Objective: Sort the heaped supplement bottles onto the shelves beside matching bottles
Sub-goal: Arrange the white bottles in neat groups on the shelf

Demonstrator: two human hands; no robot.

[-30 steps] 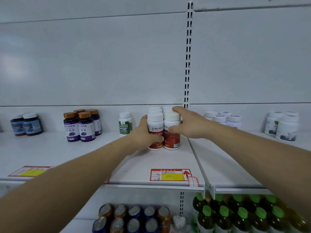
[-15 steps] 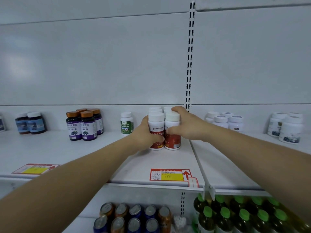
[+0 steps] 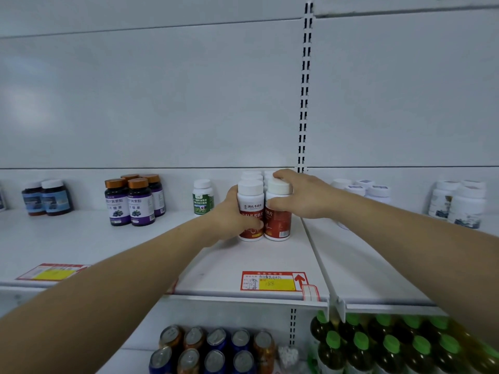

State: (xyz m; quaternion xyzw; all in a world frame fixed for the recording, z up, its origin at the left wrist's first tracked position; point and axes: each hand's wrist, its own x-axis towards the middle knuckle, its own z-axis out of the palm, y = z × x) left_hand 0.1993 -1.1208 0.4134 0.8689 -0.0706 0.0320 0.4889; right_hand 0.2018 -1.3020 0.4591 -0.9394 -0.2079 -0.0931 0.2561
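Both hands are on the front pair of red-label white bottles at the right end of the left shelf section (image 3: 243, 255). Left hand (image 3: 229, 214) wraps the left front bottle (image 3: 250, 211), fingers curled around its body. Right hand (image 3: 299, 195) grips the right front bottle (image 3: 278, 214), thumb on the label and fingers over the cap. Both bottles stand upright on the shelf, touching each other, with matching white-capped bottles (image 3: 252, 175) packed right behind.

Risks:
- Pushing the pair back too hard shoves the rear row into the back panel or tips one; the stack is tight.
- The right front bottle sits just beside the seam to the next shelf section (image 3: 351, 255); a sideways nudge could catch its base on the joint and rock it.
- An uneven release could pull a bottle forward with the withdrawing hand.

Around:
- Green-label bottle (image 3: 203, 197) near the left wrist; easy to clip on the way out.
- Purple-label bottles with copper caps (image 3: 129, 202) and dark blue-label bottles (image 3: 47, 198) further left, well apart.
- White bottles (image 3: 361, 186) behind the right forearm, partly hidden; label type probably differs, can't tell.
- Price tag (image 3: 272, 281) on the shelf edge; cans (image 3: 213, 349) and green-capped bottles (image 3: 391, 344) below.
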